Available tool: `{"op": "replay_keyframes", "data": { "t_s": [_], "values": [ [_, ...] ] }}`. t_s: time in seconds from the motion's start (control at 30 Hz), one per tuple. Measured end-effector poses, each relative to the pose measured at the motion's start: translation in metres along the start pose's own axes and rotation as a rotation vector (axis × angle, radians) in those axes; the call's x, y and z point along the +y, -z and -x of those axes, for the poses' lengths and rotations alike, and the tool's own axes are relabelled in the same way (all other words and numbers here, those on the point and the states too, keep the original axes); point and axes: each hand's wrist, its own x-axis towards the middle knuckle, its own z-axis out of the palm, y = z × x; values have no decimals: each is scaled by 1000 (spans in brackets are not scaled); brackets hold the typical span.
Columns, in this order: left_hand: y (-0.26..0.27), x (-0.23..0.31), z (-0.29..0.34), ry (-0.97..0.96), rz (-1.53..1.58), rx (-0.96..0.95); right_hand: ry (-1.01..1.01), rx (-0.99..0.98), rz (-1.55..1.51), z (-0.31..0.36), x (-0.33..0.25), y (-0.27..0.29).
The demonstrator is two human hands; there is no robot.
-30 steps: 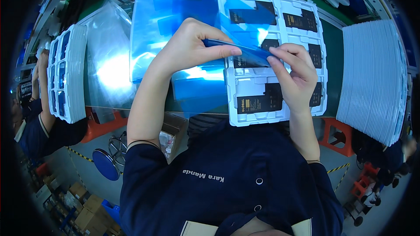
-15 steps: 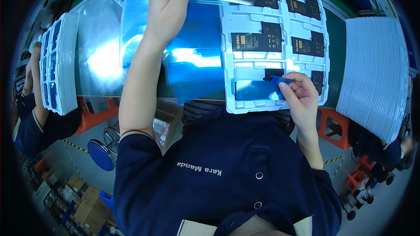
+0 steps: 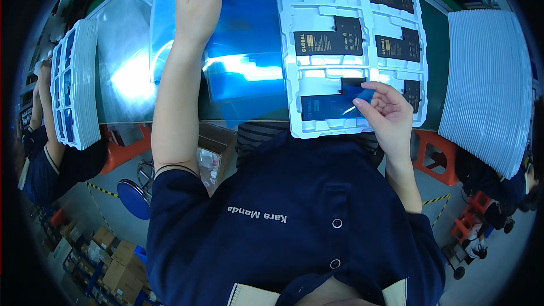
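A white tray [image 3: 290,119] holds several black L-shaped battery packs, such as the one in its middle row [image 3: 328,42]. My right hand [image 3: 391,114] is over its near row, thumb and fingers pinching a small blue film piece [image 3: 364,95]. That film lies across the near battery [image 3: 323,107], tinting it blue. My left hand [image 3: 198,5] is closed at the top edge of the view over a blue film sheet [image 3: 243,22], apparently gripping it; its fingertips are partly cut off. A shiny sheet edge runs from there over the tray's far left corner.
Clear plastic sheets [image 3: 122,51] lie left of the blue film. A stack of white trays [image 3: 484,90] stands at the right, another tray stack [image 3: 85,85] at the left beside a co-worker's arm [image 3: 48,107]. An open carton [image 3: 218,150] sits below the table edge.
My left hand has moved left and up, partly out of view. The blue film piece in my right hand now lies flatter over the near battery. The whole view has shifted slightly.
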Motion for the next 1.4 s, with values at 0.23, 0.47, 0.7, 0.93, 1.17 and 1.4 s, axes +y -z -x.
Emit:
{"op": "replay_keyframes", "data": {
  "t_s": [0.23, 0.47, 0.7, 0.93, 1.17, 1.4],
  "values": [
    [-2, -1, 0, -21, -45, 7, 21, 12, 31, 0, 4, -2],
    [-2, -1, 1, -28, -39, -16, 12, 10, 17, 0, 5, -2],
    [-2, -2, 1, -31, -47, -2, -11, 10, -94, 0, 6, 0],
    [-2, -3, 0, -53, -53, -11, 4, 7, -17, 0, 6, -1],
    [-3, 3, 2, -48, -81, -17, 30, 59, 78, 1, 5, -7],
    [0, 2, 2, 89, 76, -61, 210, 68, 497, 2, -3, -7]
  ]
}}
